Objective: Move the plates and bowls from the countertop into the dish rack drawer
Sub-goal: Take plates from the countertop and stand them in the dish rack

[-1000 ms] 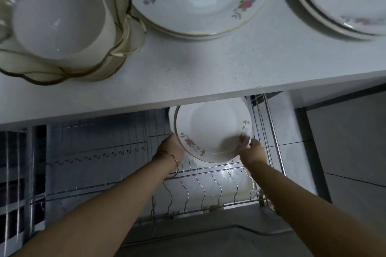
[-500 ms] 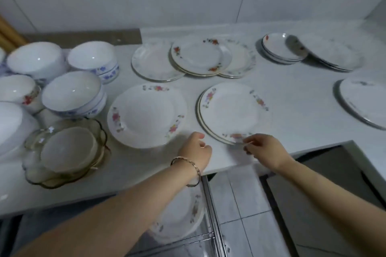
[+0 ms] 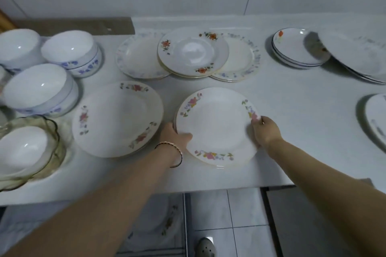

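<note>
Left grip (image 3: pixel 175 134) and right grip (image 3: pixel 264 131) clasp opposite rims of floral plate (image 3: pixel 215 125). It lies atop lower plate (image 3: pixel 242 161) on surface (image 3: pixel 302 110).

The front plate (image 3: pixel 217 127) is white with pink, purple and green flower sprays round its rim — much like the left plate (image 3: pixel 117 119) — while the rear plate (image 3: pixel 193 54) bears orange-red blooms, the bowl (image 3: pixel 72 52) blue flowers, and the glass dish (image 3: pixel 59 152) an amber tint, all on a pale grey countertop (image 3: pixel 292 115).

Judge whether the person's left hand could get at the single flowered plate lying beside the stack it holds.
Probably yes: that plate lies bare next to the left hand, nothing between, but the hand must first release the stack.
</note>
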Motion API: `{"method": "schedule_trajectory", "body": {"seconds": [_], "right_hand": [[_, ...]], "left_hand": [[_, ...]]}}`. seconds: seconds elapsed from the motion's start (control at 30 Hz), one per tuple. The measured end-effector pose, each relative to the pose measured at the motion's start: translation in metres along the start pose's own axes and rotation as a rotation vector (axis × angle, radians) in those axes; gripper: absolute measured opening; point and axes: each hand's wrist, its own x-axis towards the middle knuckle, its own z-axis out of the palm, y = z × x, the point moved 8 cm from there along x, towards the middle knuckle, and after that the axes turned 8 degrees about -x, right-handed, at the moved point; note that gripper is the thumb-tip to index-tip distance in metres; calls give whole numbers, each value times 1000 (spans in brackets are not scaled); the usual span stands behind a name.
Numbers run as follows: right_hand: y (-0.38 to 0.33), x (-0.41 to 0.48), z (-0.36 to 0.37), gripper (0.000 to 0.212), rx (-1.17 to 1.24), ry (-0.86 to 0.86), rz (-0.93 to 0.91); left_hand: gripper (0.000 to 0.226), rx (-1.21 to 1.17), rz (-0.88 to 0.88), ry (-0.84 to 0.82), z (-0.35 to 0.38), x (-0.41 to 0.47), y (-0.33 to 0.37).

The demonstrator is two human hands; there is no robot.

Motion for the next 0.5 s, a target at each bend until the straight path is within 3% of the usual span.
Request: {"method": "schedule_trajectory", "body": {"seconds": [0.23, 0.5], "right_hand": [[11, -60, 1, 33, -64, 15, -91], [-6, -201, 44, 30, -61, -117, -186]], "left_hand": [[49, -14, 59, 9, -36, -42, -17], [43, -43, 12, -92, -147, -121, -92]]}}
